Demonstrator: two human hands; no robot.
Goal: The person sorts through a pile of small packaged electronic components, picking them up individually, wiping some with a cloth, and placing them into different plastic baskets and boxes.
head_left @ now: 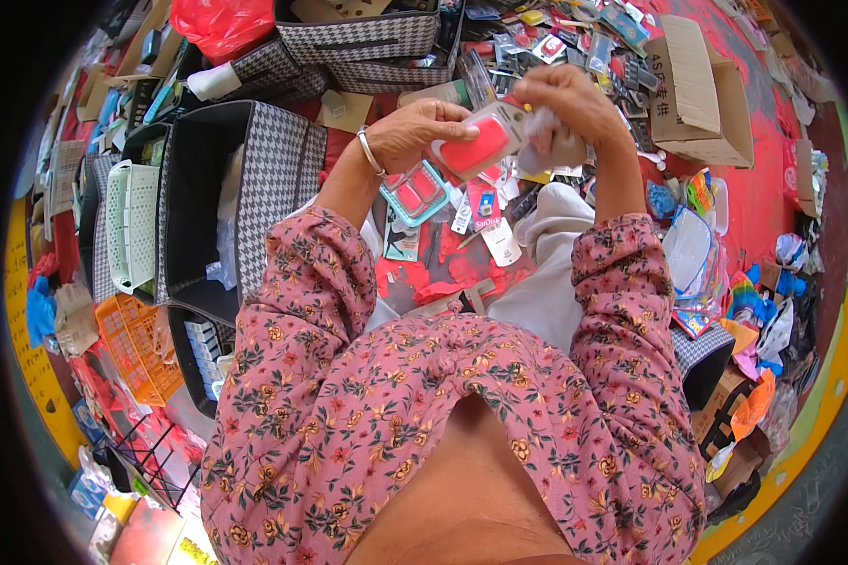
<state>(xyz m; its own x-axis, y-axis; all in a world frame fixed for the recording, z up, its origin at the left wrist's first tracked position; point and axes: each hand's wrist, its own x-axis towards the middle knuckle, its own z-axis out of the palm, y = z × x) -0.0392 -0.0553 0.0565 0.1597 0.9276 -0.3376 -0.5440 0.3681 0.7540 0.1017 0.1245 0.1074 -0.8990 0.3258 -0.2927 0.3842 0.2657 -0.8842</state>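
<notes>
My left hand point(415, 132), with a bangle on its wrist, grips a flat red item in a clear and white retail package point(476, 143), thumb on top. At the package's far right end is my right hand point(570, 104), its fingers curled together and smeared by motion. Something whitish and see-through shows under those fingers, too blurred to name. Below the package lies a small light-blue basket point(415, 193) with red pieces inside. Several loose cards and small packets, among them a white card point(501, 242), lie between my legs.
Houndstooth fabric storage boxes point(278, 179) stand at left, beside a pale green plastic basket point(132, 226) and an orange basket point(141, 350). A heap of small packaged goods point(556, 47) spreads ahead. An opened cardboard box point(697, 94) stands far right; bagged colourful items point(693, 264) lie nearer.
</notes>
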